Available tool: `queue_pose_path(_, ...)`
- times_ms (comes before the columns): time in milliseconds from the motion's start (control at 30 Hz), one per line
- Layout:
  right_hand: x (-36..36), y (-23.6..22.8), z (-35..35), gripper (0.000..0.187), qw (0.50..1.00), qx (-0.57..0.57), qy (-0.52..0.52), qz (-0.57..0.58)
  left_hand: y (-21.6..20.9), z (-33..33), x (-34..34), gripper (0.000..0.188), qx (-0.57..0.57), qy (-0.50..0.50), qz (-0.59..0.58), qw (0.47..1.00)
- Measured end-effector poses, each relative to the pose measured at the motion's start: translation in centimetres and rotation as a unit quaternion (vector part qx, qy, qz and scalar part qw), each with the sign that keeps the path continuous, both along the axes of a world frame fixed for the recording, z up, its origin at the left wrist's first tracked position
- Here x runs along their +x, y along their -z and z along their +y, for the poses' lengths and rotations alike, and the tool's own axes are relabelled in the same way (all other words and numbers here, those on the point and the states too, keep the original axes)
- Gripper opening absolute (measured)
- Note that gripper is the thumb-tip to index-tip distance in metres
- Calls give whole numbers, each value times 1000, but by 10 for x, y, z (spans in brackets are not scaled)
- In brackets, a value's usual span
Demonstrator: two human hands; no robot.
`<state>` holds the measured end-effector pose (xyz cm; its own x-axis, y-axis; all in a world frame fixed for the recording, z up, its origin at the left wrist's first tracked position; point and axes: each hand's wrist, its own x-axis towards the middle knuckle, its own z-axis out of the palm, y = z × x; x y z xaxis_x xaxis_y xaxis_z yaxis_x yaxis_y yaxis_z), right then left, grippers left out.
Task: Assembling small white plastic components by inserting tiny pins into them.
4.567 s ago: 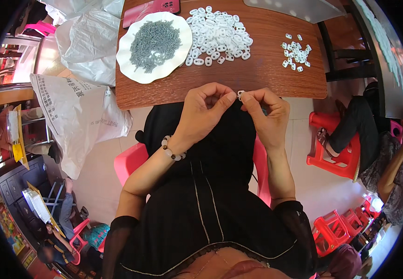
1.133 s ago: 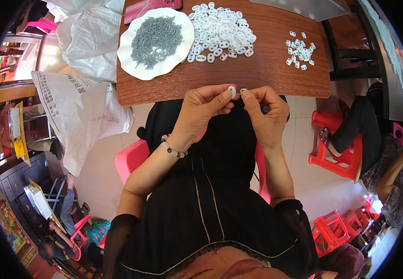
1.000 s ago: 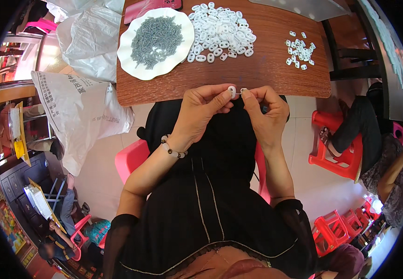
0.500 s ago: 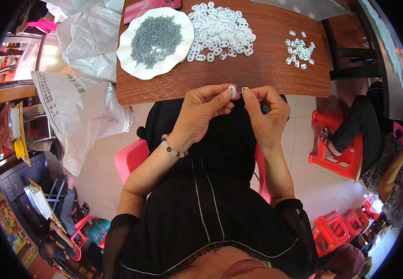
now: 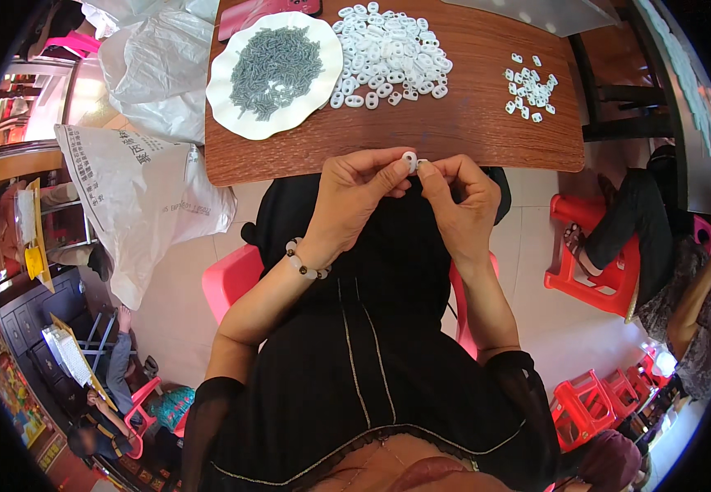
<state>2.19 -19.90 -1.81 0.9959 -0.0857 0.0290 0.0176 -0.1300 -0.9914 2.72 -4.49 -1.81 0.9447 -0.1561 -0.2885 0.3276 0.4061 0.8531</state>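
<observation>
Just beyond the table's near edge, my left hand (image 5: pixel 357 193) pinches a small white oval two-holed plastic piece (image 5: pixel 409 160) between thumb and fingertips. My right hand (image 5: pixel 462 203) is closed right beside it, thumb and forefinger pressed against the piece's right side; what those fingertips hold is mostly covered. On the table, a white wavy-rimmed plate (image 5: pixel 222 102) bears a heap of small grey springs (image 5: pixel 277 70). Next to it lies a large pile of white oval two-holed pieces (image 5: pixel 388 53). A smaller group of squarer white pieces (image 5: pixel 530 90) is spread at the right.
The brown wooden table (image 5: pixel 470 139) ends just in front of my hands. A pink phone (image 5: pixel 240 18) lies behind the plate. White sacks (image 5: pixel 142 213) stand at the left. A person sits at the right near a red stool (image 5: pixel 589 279); more red stools (image 5: pixel 589 406) are behind.
My right hand has moved left, up against the white piece in my left hand. The short spring that showed between the fingertips is now hidden.
</observation>
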Motion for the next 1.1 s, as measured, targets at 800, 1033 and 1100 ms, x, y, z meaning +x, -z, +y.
queue_pose_path(800,-2,-3,-2,12,981,174,-65,56,-1,8,0,23,-7,14,-16,1000)
queue_pose_path(1033,2,-6,-8,11,989,108,-73,69,-3,12,5,24,15,48,-13,999)
queue_pose_path(1100,2,-8,-7,10,990,91,-77,73,-2,15,6,25,19,73,-25,997)
